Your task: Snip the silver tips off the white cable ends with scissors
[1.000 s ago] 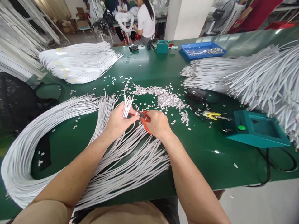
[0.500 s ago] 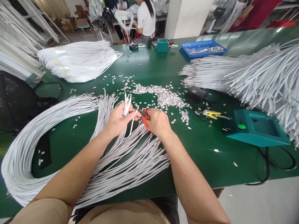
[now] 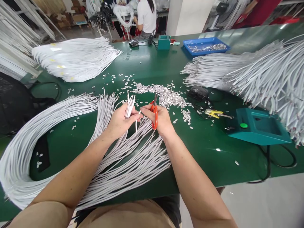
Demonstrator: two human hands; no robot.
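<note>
My left hand is closed round a few white cables whose ends stick up above the fingers. One cable end is pinched between its thumb and finger. My right hand holds red-handled scissors, blades pointing up and away, and its thumb and fingertip reach to the same cable end. Loose white cables fan out on the green table beneath both hands. Beyond the hands lies a pile of small silvery-white pieces.
A curved cable bundle lies left, another bundle behind it. At right are a teal device, yellow-handled pliers, a black adapter and piled cables. A blue tray and a seated person are farther back.
The scissors have swung from pointing left at the cable to pointing up and away. My right thumb and fingertip have come to the cable end beside my left fingers.
</note>
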